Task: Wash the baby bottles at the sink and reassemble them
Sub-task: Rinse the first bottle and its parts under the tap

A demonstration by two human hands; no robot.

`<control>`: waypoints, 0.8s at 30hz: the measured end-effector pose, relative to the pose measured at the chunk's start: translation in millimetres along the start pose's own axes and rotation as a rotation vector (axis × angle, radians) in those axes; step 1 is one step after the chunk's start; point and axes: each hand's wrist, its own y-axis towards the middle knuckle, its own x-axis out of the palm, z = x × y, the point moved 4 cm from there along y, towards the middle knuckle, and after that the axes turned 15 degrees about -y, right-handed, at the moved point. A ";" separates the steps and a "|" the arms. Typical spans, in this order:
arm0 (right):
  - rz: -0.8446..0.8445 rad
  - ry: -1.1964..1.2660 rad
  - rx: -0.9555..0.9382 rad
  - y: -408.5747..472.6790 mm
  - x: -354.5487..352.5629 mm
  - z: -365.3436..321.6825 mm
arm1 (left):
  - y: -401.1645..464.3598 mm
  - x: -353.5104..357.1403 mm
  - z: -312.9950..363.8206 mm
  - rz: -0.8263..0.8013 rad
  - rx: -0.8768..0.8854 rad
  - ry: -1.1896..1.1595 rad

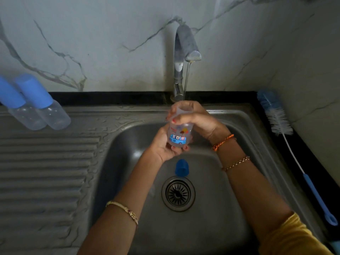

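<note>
Currently mid-wash | your left hand [165, 144] and right hand [191, 116] both grasp an uncapped bottle [179, 133] under the tap [184, 52] | cap [181, 167] in sink [248, 129] | two capped bottles [39, 107] far left | reassembly pending.

A brushed stainless-steel sink [244, 126] shows a dull, water-streaked sheen, its ribbed drainboard [46, 162] wet and rippled; the chrome tap [179, 57] gleams, mirror-smooth; a translucent, frosted plastic baby bottle [179, 133] with a glossy printed decal sits in the left hand [163, 146] and right hand [195, 118]; a matt blue plastic cap [182, 167] lies by the metal drain strainer [178, 193]; two clear plastic bottles [42, 115] wear opaque blue caps; the bottle brush [276, 116] pairs soft bristles with a smooth plastic handle; the wall [92, 34] is polished veined marble.
</note>
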 end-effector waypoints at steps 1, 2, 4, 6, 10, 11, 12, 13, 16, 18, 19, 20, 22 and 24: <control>-0.013 -0.019 0.034 0.9 -1.7 5.2 | -0.1 -1.0 2.1 0.045 0.021 0.021; -0.010 -0.043 0.070 1.8 -3.6 11.8 | 0.4 -2.2 3.5 0.093 0.076 0.015; 0.077 -0.023 0.113 5.3 -8.5 22.9 | 1.8 -6.9 5.2 0.206 0.191 -0.033; 0.285 0.142 0.210 11.3 -17.2 35.5 | 2.7 -12.9 5.8 0.286 0.253 -0.038; 0.525 0.363 0.507 35.3 -31.3 51.9 | 3.3 -15.0 6.6 0.295 0.273 -0.018; 0.464 0.464 0.524 43.7 -27.2 50.2 | 3.4 -14.3 5.6 0.289 0.269 -0.028; 0.415 0.595 0.531 50.9 -22.7 47.7 | 2.7 -13.4 4.3 0.281 0.269 -0.041; 0.393 0.749 0.522 57.7 -18.2 45.8 | 2.3 -13.3 2.3 0.276 0.265 -0.049; 0.468 1.062 0.474 73.7 -14.2 43.1 | 3.2 -15.3 -1.5 0.274 0.244 -0.049; 0.486 1.064 0.470 78.2 -13.7 45.4 | 3.3 -18.2 -2.4 0.285 0.237 -0.047; 0.484 1.028 0.479 79.2 -13.4 46.9 | 3.4 -19.4 -3.0 0.289 0.234 -0.044; 0.478 0.990 0.491 79.4 -13.4 48.6 | 3.4 -20.8 -3.9 0.291 0.234 -0.041; 0.464 0.951 0.506 79.2 -13.8 50.0 | 2.9 -22.6 -6.2 0.291 0.236 -0.036; 0.458 0.947 0.513 78.8 -14.8 50.1 | 1.3 -22.1 -7.3 0.295 0.233 -0.034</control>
